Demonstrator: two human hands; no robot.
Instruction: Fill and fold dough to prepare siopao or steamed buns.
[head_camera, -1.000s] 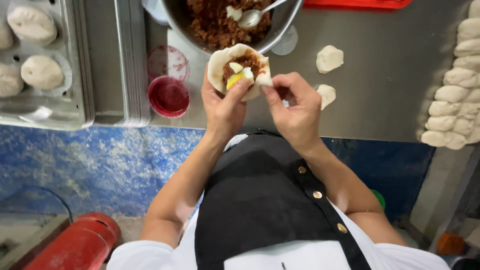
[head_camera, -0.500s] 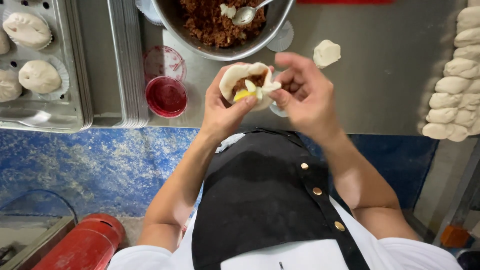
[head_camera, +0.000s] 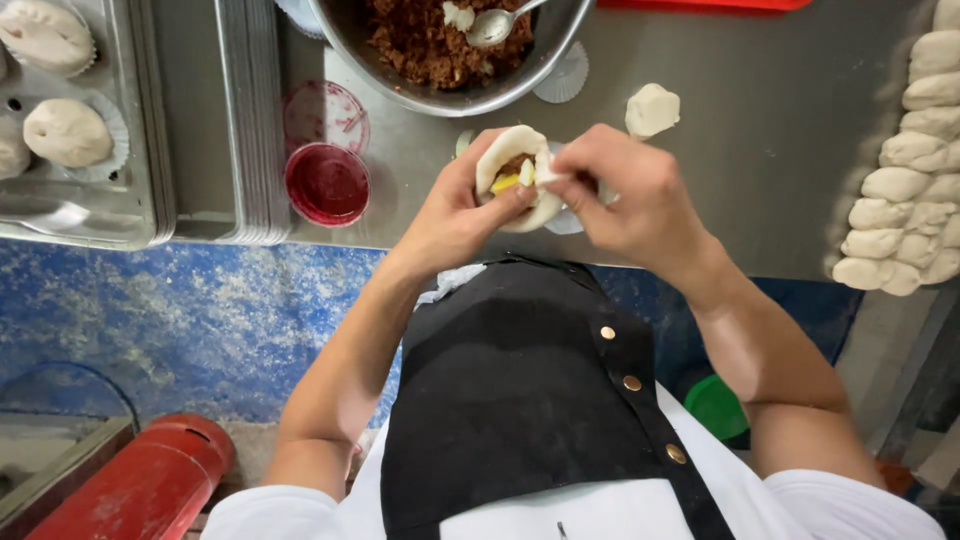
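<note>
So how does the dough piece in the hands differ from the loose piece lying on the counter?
The held dough piece is cupped open with brown and yellow filling showing; the loose dough piece is flat and unfilled. The held one sits in the left hand, pinched at its edge by the right hand; the loose one lies untouched on the counter. Both are pale dough.

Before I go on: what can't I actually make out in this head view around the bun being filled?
- Dough round, head view: its far side is covered by the left hand and the right hand.
- Metal bowl of meat filling: top cut off by the frame edge.
- Spoon: handle runs out of frame.
- Row of dough pieces: partly cut off by the right edge.
- Yellow bit of filling: too small to identify.
</note>
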